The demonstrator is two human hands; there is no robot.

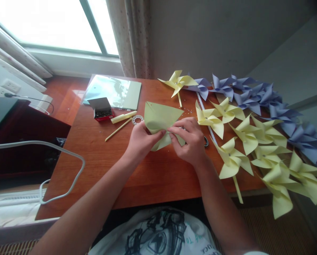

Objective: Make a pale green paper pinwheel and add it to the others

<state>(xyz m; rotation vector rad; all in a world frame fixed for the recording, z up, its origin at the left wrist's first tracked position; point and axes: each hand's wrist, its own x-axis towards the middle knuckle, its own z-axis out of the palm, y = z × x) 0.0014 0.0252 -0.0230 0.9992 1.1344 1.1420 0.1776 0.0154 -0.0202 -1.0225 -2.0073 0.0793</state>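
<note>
At table centre, the left hand [141, 140] and right hand [190, 140] pinch a yellow paper sheet [161, 118], folding its corners inward. Finished pinwheels [235, 141] lie at three o'clock. Pinning the centre seems next.

Folded paper [161, 118] mid-table [148, 177], pin box [102, 110] to its left, finished pinwheels [243, 138] along the right

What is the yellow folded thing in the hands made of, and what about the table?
The yellow sheet, pinched by the left hand and right hand, looks like thin matte paper: it holds sharp creases and curls softly. The table looks like reddish-brown wood or wood veneer with a smooth, slightly glossy finish; grain lines show, and window light reflects faintly.
</note>
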